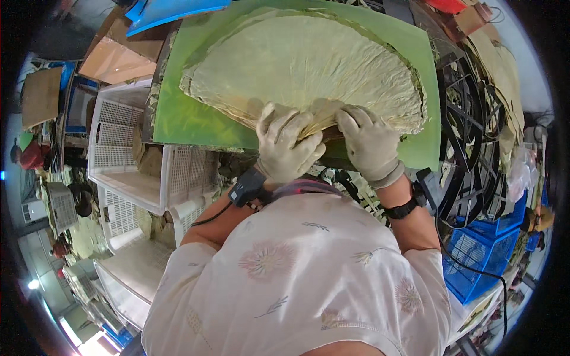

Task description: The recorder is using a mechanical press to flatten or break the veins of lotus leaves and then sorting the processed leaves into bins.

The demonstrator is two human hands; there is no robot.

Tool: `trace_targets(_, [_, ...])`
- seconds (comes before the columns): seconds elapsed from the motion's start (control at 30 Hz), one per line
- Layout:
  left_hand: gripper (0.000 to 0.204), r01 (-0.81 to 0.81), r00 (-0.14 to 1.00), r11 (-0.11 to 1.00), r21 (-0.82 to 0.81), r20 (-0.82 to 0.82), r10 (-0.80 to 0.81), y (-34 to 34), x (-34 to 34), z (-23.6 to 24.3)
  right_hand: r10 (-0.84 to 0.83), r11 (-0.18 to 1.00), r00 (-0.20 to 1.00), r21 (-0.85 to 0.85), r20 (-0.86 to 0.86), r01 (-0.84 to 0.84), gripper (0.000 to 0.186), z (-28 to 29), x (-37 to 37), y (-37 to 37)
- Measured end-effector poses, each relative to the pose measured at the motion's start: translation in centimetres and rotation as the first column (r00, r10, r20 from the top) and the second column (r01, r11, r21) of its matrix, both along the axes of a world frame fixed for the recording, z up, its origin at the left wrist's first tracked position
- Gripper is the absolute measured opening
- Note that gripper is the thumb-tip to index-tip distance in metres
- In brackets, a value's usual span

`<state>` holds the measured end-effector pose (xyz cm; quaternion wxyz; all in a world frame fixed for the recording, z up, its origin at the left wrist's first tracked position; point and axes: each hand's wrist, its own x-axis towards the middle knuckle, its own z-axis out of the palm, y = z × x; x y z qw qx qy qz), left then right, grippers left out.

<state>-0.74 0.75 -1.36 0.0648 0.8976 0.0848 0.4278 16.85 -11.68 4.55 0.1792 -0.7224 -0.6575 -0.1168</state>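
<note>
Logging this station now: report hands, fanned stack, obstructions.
Left hand, right hand: gloved, both on near edge of pale fanned stack. Stack lies on green board. No obstruction visible over it.

Pale fan-shaped leaf stack (297,65), creased, spread on green board (193,121)

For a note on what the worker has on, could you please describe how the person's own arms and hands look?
The left hand and right hand wear off-white gloves. The forearms are bare below short, pale sleeves. The left wrist carries a dark boxy device with a black cable; the right wrist has a black strap.
</note>
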Motion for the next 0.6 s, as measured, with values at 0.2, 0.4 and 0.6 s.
trace_targets(0.2, [0.027,-0.033,0.998,0.999,0.042,0.053,0.031,-0.3,0.52,0.29,-0.007,1.0,1.0,-0.017,-0.017,0.007,0.026,-0.39,-0.32,0.11])
trace_targets(0.4, [0.03,0.034,0.999,0.999,0.009,0.041,-0.034,-0.19,0.77,0.81,-0.063,0.99,0.997,-0.126,-0.034,0.058,0.033,-0.85,0.16,-0.3])
trace_targets(0.6, [0.035,0.054,0.996,0.998,-0.02,0.078,-0.053,-0.3,0.38,0.79,-0.01,0.991,1.0,-0.136,-0.026,0.007,0.034,-0.73,0.4,-0.35])
